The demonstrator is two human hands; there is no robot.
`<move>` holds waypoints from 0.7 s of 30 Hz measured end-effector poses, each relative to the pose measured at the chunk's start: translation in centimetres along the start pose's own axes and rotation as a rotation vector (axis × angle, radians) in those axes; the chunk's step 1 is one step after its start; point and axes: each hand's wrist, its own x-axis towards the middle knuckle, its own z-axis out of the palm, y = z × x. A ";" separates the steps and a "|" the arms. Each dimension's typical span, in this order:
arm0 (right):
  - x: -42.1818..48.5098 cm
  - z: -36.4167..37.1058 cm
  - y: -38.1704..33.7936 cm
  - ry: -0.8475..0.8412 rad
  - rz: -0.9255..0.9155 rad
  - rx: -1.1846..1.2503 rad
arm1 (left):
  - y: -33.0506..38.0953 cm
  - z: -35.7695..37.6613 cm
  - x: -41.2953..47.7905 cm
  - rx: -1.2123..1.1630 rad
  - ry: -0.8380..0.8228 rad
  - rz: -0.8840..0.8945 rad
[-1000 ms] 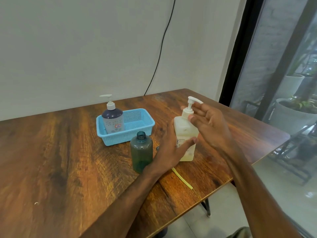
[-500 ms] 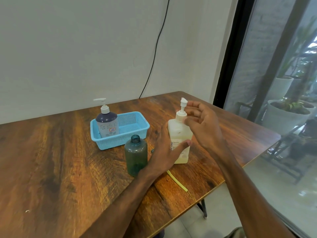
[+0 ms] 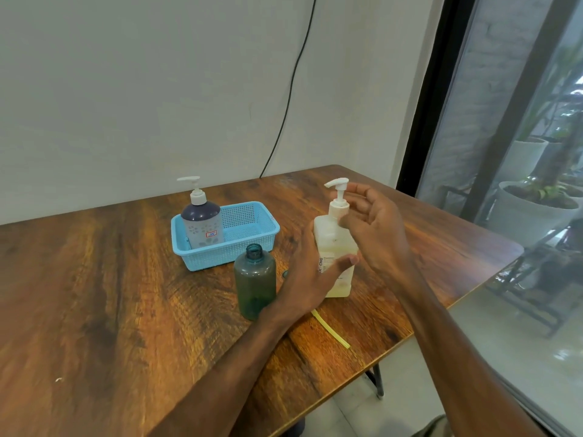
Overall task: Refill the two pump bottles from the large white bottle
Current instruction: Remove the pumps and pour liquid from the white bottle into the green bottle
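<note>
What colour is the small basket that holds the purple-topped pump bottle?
The basket is light blue, seen best in the head view.

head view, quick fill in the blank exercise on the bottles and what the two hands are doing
1. Outside the blue basket, ____ bottles stand directly on the wooden table.
2. The bottle with no pump is ____ in colour.
3. The left hand grips the large white bottle by its body, while the right hand pinches its ____ collar.

Missing words: two; green; pump.
</note>
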 end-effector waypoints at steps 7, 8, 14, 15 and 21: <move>-0.2 0.1 -0.3 0.120 -0.040 -0.078 | -0.2 0.1 0.2 0.012 -0.004 -0.004; -0.2 0.1 -0.3 0.094 -0.033 -0.065 | -0.2 0.0 0.2 0.015 -0.003 -0.003; -0.2 0.0 -0.3 0.084 -0.056 -0.125 | 0.0 0.1 0.1 0.019 0.006 -0.001; -0.2 0.1 -0.3 0.110 -0.061 -0.140 | 0.0 0.2 0.1 0.012 0.000 -0.001; -0.3 -0.3 -0.4 0.027 -0.076 -0.091 | -0.2 0.3 0.2 0.017 0.011 0.000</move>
